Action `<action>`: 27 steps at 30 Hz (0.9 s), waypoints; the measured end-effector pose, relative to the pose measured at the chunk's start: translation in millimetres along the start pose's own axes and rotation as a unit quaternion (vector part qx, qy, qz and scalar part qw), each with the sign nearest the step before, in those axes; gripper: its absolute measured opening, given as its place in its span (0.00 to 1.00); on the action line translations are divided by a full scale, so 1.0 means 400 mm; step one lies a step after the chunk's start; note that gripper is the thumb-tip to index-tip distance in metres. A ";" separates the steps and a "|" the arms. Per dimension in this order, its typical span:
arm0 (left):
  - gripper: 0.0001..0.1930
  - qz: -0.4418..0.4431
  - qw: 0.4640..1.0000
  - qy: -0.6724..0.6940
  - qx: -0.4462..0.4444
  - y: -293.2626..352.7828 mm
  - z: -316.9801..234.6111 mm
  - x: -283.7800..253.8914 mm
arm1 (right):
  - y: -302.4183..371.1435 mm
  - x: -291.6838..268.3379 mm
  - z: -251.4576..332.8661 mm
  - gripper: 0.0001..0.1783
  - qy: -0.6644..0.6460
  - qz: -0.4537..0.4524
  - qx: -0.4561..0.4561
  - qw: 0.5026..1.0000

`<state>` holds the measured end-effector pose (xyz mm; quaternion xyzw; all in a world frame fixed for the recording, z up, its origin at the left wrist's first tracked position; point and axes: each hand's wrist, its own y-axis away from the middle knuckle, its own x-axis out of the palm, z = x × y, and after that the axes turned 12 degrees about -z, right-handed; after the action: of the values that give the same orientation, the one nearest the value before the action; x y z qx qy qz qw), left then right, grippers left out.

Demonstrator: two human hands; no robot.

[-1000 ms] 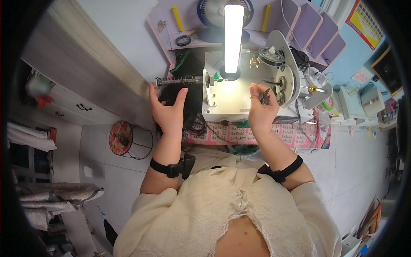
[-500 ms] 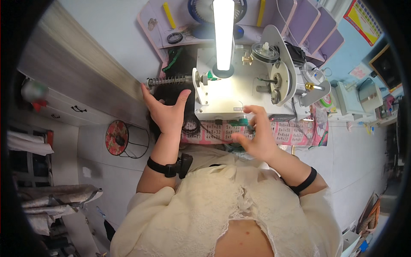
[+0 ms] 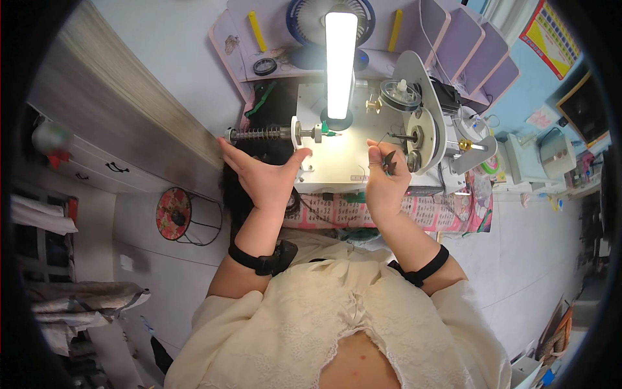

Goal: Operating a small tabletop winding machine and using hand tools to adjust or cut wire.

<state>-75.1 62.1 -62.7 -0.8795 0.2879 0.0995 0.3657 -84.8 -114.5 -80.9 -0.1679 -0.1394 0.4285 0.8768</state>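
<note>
**Two hands at a small winding machine**

The purple shelf unit behind the machine has open compartments; what lies in them cannot be told. On its lower ledge sit a dark ring and two yellow sticks, with a round blue fan at the centre.

The white machine stands on a desk covered with a pink patterned cloth, under a bright tube lamp. The floor is pale tile; a grey cabinet with drawers lines the left wall, and a round red stool stands near it.

The left hand is spread flat, fingers open and holding nothing, its fingertips just beside a metal shaft with a coiled spring that sticks out of the machine's left side. The right hand has its fingers pinched shut on a small dark piece, held in front of the machine's white face, near a clear round spool on an upright plate. Both wrists wear black bands.
</note>
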 end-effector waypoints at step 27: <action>0.39 -0.099 0.981 0.153 0.065 -0.014 0.047 0.028 | -0.043 0.042 0.008 0.16 -0.047 0.096 0.080 0.991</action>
<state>-62.1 73.8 -77.0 -0.8828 0.2582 -0.0917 0.3815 -63.9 -110.6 -69.3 -0.0899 -0.1287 0.5278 0.8347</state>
